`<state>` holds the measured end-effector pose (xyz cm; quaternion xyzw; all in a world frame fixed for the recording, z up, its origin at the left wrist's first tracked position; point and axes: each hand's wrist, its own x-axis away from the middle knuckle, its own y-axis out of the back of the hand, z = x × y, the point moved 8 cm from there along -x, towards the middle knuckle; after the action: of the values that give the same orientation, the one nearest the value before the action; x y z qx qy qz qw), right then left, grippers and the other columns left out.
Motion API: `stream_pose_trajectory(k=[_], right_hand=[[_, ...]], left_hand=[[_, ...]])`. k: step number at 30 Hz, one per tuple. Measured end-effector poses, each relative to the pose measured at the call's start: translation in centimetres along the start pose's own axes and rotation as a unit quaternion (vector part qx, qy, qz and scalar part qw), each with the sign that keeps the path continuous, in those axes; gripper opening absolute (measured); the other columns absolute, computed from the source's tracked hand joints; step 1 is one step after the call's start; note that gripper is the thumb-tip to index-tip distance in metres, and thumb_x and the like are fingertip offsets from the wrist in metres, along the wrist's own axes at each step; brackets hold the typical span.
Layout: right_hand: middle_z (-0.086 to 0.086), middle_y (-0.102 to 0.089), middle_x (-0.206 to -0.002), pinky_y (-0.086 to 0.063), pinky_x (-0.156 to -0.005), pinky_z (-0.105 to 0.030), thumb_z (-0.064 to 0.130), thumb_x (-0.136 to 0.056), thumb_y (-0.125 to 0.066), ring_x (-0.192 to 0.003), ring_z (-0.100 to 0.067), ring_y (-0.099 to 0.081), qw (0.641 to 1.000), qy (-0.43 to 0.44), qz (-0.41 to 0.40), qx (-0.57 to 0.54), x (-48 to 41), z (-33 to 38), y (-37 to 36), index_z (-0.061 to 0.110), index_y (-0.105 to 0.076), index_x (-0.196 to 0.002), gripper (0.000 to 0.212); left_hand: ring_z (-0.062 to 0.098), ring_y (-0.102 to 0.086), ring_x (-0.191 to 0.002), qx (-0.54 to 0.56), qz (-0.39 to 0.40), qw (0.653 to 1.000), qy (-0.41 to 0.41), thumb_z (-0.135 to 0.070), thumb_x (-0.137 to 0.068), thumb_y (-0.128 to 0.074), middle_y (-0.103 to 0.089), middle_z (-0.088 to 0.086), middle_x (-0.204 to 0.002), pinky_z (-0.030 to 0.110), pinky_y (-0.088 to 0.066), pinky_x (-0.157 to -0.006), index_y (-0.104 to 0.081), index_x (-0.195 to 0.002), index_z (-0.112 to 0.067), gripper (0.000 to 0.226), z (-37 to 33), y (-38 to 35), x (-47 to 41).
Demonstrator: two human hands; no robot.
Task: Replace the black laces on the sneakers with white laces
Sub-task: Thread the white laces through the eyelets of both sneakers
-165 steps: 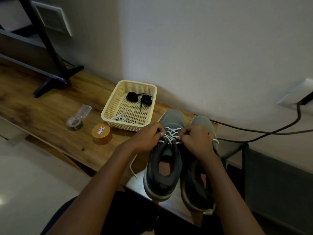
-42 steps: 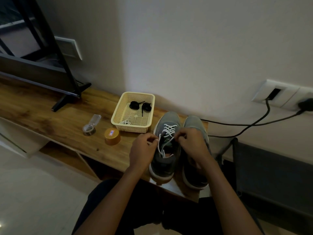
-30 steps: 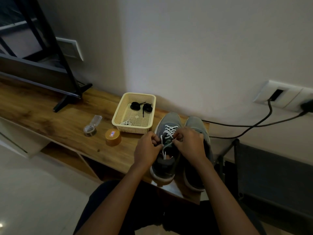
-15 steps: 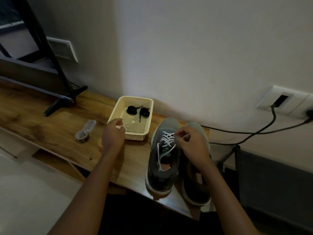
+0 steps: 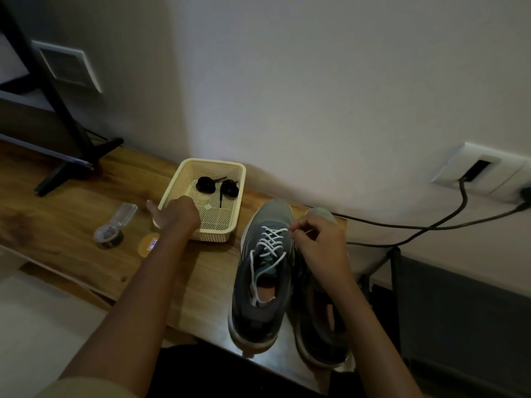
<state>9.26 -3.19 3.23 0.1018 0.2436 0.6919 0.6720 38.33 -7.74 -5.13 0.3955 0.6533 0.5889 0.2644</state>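
Now white lace (image 5: 271, 240) end within right grip (image 5: 319, 243).

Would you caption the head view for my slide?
Left hand dips into the cream basket; right hand pinches a white lace beside the laced sneaker.

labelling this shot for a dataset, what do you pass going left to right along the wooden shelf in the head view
black stand foot → clear tape dispenser → yellow basket → sneaker with white laces → right hand → wall socket
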Motion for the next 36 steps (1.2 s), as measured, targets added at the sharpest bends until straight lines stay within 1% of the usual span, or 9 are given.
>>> stream_pose_trajectory(k=[4, 6, 10, 13, 16, 19, 23, 28, 36], right_hand=[[0.014, -0.058, -0.07, -0.041, -0.058, -0.006, -0.003, -0.083, -0.057, -0.064, 0.0, -0.053, 1.0, 0.002, 0.012, 0.002, 0.1, 0.6, -0.2, 0.015, -0.065, -0.075, 0.021], [0.013, -0.058, -0.07, -0.043, -0.059, -0.009, -0.003, -0.084, -0.056, -0.065, -0.001, -0.053, 1.0, -0.007, 0.011, -0.018, 0.0, 0.8, -0.5, 0.015, -0.064, -0.076, 0.022], [0.003, -0.062, -0.08, -0.05, -0.07, -0.023, -0.004, -0.083, -0.057, -0.076, -0.012, -0.058, 0.997, -0.02, -0.002, -0.068, 0.1, 1.3, -1.1, 0.019, -0.062, -0.08, 0.023], [-0.004, -0.064, -0.095, -0.045, -0.071, -0.015, 0.0, -0.084, -0.057, -0.084, -0.014, -0.059, 0.992, -0.042, -0.071, -0.096, -0.2, 1.1, 0.8, 0.016, -0.063, -0.09, 0.018], [-0.004, -0.065, -0.083, -0.046, -0.074, -0.028, 0.009, -0.092, -0.053, -0.08, -0.017, -0.059, 0.966, -0.098, -0.121, -0.206, -0.3, 0.2, 2.7, 0.011, -0.065, -0.088, 0.013], [-0.001, -0.063, -0.083, -0.048, -0.075, -0.028, 0.012, -0.096, -0.046, -0.078, -0.014, -0.06, 0.932, -0.154, -0.117, -0.307, -0.1, -0.7, 3.4, 0.012, -0.064, -0.095, 0.018], [-0.004, -0.063, -0.07, -0.047, -0.063, -0.026, 0.0, -0.088, -0.051, -0.066, -0.015, -0.058, 0.914, -0.183, -0.109, -0.344, 0.1, -1.9, 4.5, 0.01, -0.066, -0.077, 0.021], [0.0, -0.065, -0.073, -0.049, -0.061, -0.021, -0.001, -0.081, -0.064, -0.069, -0.013, -0.061, 0.969, -0.151, -0.09, -0.171, 0.0, -3.5, 6.4, 0.011, -0.068, -0.081, 0.013], [0.003, -0.06, -0.068, -0.039, -0.05, -0.009, -0.001, -0.083, -0.063, -0.065, -0.012, -0.055, 0.979, -0.178, -0.08, -0.055, 1.0, -7.8, 6.7, 0.012, -0.064, -0.074, 0.015]], left_hand=[[0.021, -0.059, -0.108, 0.077, -0.079, 0.994, -0.028, -0.017, -0.086, -0.061, -0.07, 0.0, -0.097, 0.041, -0.004, -0.115, -0.069, -0.09, -0.021, 0.01, -0.8, 2.1, 0.7], [0.02, -0.06, -0.105, 0.149, -0.108, 0.978, -0.093, -0.014, -0.083, -0.066, -0.07, -0.001, -0.1, 0.039, -0.02, -0.11, -0.07, -0.089, -0.024, 0.012, -2.7, 4.6, 2.0], [0.009, -0.066, -0.08, 0.385, -0.074, 0.897, -0.205, -0.012, -0.08, -0.073, -0.071, -0.004, -0.088, 0.027, -0.053, -0.078, -0.068, -0.078, -0.025, 0.015, -7.9, 9.8, 6.8], [-0.005, -0.062, -0.066, 0.496, 0.014, 0.832, -0.248, -0.006, -0.079, -0.073, -0.068, -0.009, -0.078, 0.01, -0.049, -0.059, -0.068, -0.079, -0.021, 0.016, -12.1, 10.9, 12.0], [-0.003, -0.063, -0.064, 0.604, 0.06, 0.761, -0.228, 0.001, -0.081, -0.069, -0.068, -0.006, -0.073, 0.013, -0.05, -0.059, -0.067, -0.078, -0.018, 0.019, -14.0, 9.1, 16.2], [0.006, -0.066, -0.073, 0.665, 0.078, 0.729, -0.143, -0.001, -0.083, -0.067, -0.07, 0.002, -0.082, 0.016, -0.05, -0.059, -0.068, -0.083, -0.016, 0.015, -14.6, 6.0, 17.7], [0.016, -0.067, -0.079, 0.685, 0.062, 0.724, -0.058, -0.002, -0.083, -0.066, -0.071, 0.006, -0.087, 0.022, -0.051, -0.064, -0.067, -0.086, -0.015, 0.014, -15.1, 3.5, 18.0], [0.023, -0.067, -0.084, 0.688, 0.101, 0.719, -0.009, -0.002, -0.084, -0.065, -0.07, 0.009, -0.09, 0.033, -0.055, -0.073, -0.066, -0.085, -0.015, 0.013, -17.3, 0.7, 18.9], [0.013, -0.063, -0.072, 0.547, 0.079, 0.823, -0.128, -0.024, -0.098, -0.049, -0.067, -0.001, -0.08, 0.027, -0.049, -0.07, -0.062, -0.078, -0.019, 0.024, -18.9, 0.7, 17.2]])
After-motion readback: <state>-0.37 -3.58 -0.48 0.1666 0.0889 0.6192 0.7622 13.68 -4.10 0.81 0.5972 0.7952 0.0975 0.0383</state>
